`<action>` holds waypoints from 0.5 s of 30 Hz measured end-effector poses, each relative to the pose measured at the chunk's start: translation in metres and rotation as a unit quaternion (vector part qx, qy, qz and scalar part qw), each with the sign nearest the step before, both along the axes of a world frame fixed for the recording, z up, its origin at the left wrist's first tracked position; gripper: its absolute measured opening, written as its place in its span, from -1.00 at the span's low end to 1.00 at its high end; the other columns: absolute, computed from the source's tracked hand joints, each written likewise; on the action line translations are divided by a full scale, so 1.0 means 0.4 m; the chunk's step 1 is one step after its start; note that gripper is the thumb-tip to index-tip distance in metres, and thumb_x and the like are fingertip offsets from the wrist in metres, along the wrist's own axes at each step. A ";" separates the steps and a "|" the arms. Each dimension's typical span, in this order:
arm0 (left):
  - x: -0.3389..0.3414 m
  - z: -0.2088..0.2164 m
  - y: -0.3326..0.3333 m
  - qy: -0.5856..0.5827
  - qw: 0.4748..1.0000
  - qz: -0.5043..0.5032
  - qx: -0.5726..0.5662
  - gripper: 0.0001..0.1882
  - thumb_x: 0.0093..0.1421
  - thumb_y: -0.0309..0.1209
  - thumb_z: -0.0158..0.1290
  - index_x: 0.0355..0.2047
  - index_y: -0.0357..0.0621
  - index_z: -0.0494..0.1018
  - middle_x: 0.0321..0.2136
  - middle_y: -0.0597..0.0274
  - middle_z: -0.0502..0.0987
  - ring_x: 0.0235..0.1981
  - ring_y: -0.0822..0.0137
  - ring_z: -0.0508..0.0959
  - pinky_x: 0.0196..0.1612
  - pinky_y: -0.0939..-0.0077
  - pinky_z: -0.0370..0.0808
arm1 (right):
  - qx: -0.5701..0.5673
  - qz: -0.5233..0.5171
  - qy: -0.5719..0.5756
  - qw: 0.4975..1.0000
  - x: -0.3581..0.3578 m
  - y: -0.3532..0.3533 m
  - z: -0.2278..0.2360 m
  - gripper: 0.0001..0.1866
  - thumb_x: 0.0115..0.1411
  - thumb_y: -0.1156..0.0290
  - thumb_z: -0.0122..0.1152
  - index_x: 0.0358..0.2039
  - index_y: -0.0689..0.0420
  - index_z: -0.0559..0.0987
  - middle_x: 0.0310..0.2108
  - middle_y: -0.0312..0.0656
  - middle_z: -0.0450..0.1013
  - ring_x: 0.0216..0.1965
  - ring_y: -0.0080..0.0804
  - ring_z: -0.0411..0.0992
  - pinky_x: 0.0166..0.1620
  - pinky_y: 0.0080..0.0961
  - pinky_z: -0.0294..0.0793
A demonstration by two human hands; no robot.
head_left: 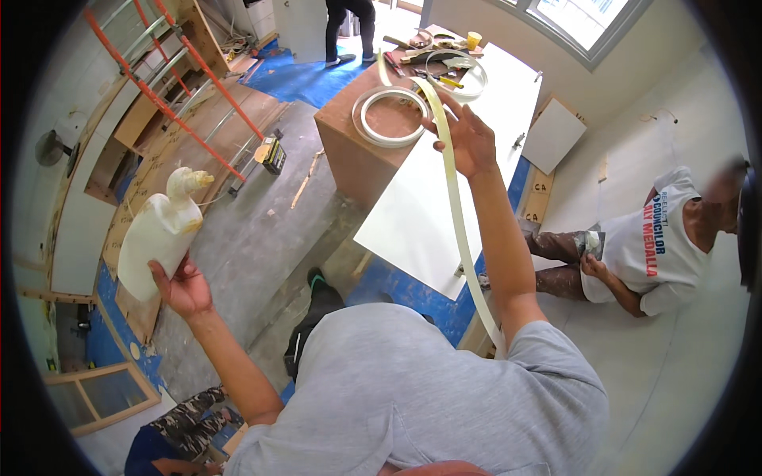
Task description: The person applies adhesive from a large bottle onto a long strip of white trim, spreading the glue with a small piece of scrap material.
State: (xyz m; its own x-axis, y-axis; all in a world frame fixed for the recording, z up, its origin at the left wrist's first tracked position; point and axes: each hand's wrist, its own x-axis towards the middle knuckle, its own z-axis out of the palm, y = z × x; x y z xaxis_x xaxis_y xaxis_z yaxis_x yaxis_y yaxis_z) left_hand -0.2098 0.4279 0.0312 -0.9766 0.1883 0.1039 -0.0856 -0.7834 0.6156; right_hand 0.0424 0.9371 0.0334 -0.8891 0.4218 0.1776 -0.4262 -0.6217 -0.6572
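My left hand (184, 289) grips the lower part of a white plastic bottle (161, 230) with a bent neck and yellowish dried residue around its tip. It is raised and tilted at the left, clear of the floor. My raised right hand (470, 141) has a long, pale yellow edging strip (455, 186) running across its fingers, with some fingertips showing past the strip's left side. From there the strip curves down along my right forearm, and its upper end leads toward the workbench. A white coil of edging (371, 131) lies on the brown end of the bench, close to my right hand.
A white panel (421, 218) covers much of the bench; tools and a yellow cup (474, 40) crowd its far end. An orange ladder (198, 59) stands far left beside a black-and-yellow box (271, 155). A person in a white shirt (663, 230) is at right; others are far back and lower left.
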 end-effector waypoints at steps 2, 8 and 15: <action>-0.057 -0.029 0.020 -0.011 1.000 -0.021 -0.003 -0.49 0.25 -0.16 0.22 0.11 -0.13 0.42 -0.07 0.19 0.60 -0.23 0.26 0.60 -0.52 0.63 0.38 | -0.015 -0.028 -0.039 0.999 0.014 0.004 -0.049 -0.27 0.30 0.03 0.13 0.35 0.11 0.18 0.12 -0.01 0.38 0.06 -0.08 0.45 -0.33 -0.44 0.53; -0.249 -0.073 0.126 -0.036 0.993 -0.108 -0.026 -0.54 0.24 -0.17 0.23 0.05 -0.10 0.44 -0.11 0.27 0.61 -0.28 0.40 0.58 -0.53 0.64 0.36 | -0.011 -0.130 -0.162 0.978 0.055 -0.007 -0.148 -0.29 0.32 0.07 0.04 0.40 0.04 0.13 0.11 -0.11 0.32 0.03 -0.12 0.44 -0.34 -0.42 0.49; -0.398 -0.050 0.300 -0.055 0.980 -0.177 -0.066 -0.58 0.26 -0.17 0.22 0.03 -0.09 0.45 -0.16 0.32 0.61 -0.36 0.49 0.54 -0.48 0.63 0.37 | -0.022 -0.171 -0.236 0.956 0.054 -0.099 -0.280 -0.26 0.30 0.10 0.15 0.39 0.06 0.11 0.08 -0.17 0.35 -0.03 -0.21 0.47 -0.30 -0.35 0.58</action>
State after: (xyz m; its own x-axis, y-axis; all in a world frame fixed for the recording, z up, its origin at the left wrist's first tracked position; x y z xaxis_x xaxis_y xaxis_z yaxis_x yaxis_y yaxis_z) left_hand -0.3689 0.5481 0.0113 -0.8514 0.5225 -0.0458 -0.4090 -0.6066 0.6817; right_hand 0.0642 0.8975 -0.0786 -0.6745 0.7005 -0.2331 -0.2726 -0.5297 -0.8032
